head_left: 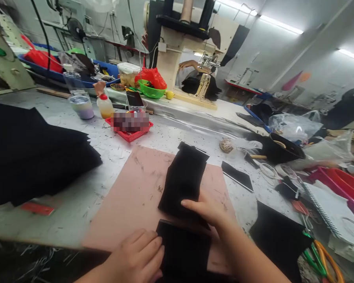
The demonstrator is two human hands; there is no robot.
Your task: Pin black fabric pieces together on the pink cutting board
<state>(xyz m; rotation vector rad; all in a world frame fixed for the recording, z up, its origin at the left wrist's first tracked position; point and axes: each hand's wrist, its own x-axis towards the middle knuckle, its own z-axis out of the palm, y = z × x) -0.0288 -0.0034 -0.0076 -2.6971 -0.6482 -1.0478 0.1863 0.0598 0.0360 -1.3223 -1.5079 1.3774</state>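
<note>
**Black fabric under both my hands**

My left hand (138,255) lies curled, fingers pressed on the left edge of the near black fabric piece (184,251). My right hand (206,208) rests flat on the lower end of the upper black fabric strip (183,179) — neither hand pinches anything. Both soft, matte pieces lie on a smooth pink cutting mat (135,192). Left of it the scuffed worktop (85,196) is bare up to a black fabric stack (32,153); right, scissors (321,255) crowd the edge.
</note>
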